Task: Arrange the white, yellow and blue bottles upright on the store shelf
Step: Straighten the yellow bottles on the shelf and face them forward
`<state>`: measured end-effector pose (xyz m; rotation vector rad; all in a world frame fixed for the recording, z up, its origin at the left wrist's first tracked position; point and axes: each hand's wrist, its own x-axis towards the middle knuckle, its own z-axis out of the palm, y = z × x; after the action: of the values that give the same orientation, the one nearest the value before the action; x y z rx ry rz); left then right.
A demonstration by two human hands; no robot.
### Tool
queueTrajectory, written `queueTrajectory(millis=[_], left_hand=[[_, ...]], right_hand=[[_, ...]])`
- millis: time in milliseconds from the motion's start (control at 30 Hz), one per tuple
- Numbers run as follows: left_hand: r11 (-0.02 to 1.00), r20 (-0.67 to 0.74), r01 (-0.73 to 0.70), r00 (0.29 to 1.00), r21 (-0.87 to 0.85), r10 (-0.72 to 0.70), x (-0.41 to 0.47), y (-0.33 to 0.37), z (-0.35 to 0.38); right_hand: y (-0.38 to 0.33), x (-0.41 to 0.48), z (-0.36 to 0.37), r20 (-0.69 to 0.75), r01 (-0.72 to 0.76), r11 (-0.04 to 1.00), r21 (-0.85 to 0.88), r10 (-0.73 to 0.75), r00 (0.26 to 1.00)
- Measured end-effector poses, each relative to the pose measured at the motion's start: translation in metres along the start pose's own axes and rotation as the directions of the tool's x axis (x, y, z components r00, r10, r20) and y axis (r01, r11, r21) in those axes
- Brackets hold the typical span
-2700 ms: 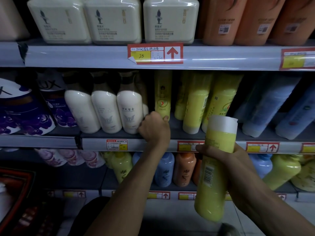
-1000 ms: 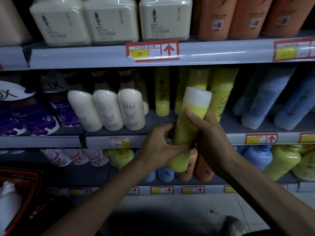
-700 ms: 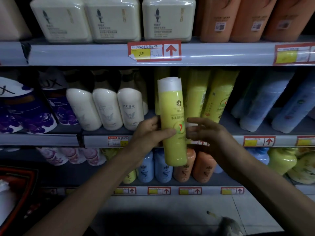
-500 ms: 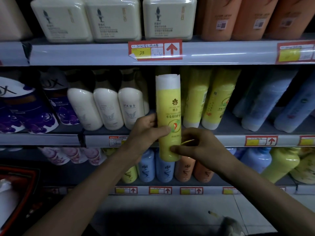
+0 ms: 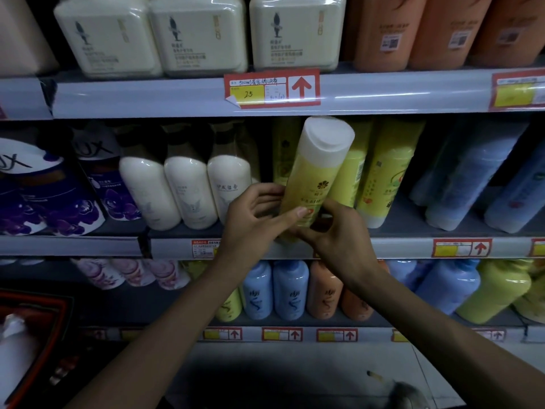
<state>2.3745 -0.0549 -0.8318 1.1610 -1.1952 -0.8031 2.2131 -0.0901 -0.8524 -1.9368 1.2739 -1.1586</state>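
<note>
A yellow bottle with a white cap (image 5: 312, 172) is tilted, cap leaning right and toward me, over the front of the middle shelf (image 5: 398, 246). My left hand (image 5: 253, 219) grips its lower part from the left, thumb across the label. My right hand (image 5: 339, 234) holds its base from the right and below. Behind it stand more yellow bottles (image 5: 383, 172). Three white bottles (image 5: 188, 190) stand to the left. Blue bottles (image 5: 472, 178) lean to the right.
Cream square bottles (image 5: 200, 33) and orange bottles (image 5: 413, 28) fill the top shelf. Purple Lux packs (image 5: 44, 190) sit at the left of the middle shelf. Blue, orange and yellow bottles (image 5: 290, 290) line the lower shelf. A red basket (image 5: 32, 335) is at bottom left.
The yellow bottle went from upright in front of the shelf to tilted with its cap toward me, and moved up and right. Both hands shifted lower on its body.
</note>
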Motion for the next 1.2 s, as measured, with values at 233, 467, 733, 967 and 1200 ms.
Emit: queueTrajectory(millis=[233,467,733,967,1200], left_hand=[[0.991,-0.153,0.034,0.988,0.129,-0.014,0.001,-0.019,0.005],[0.975,-0.211,0.087,0.977,0.204,-0.043,0.006,-0.026,0.004],[0.971,-0.214,0.158,0.97,0.18,-0.118,0.01,-0.034,0.003],[0.966,-0.219,0.24,0.952,0.096,-0.214,0.011,-0.035,0.003],[0.947,-0.157,0.314,0.934,-0.075,-0.322,0.01,-0.02,0.004]], right_hand=[[0.001,0.014,0.011,-0.019,-0.001,0.998,-0.057,-0.001,1.0],[0.003,0.028,0.024,-0.036,-0.024,0.997,-0.074,0.022,0.999],[0.004,0.031,0.038,-0.051,-0.082,0.987,-0.137,0.075,0.996],[-0.003,0.03,0.041,0.007,-0.151,0.987,-0.047,0.152,0.988],[-0.005,0.02,0.043,0.068,-0.35,0.92,0.176,0.343,0.937]])
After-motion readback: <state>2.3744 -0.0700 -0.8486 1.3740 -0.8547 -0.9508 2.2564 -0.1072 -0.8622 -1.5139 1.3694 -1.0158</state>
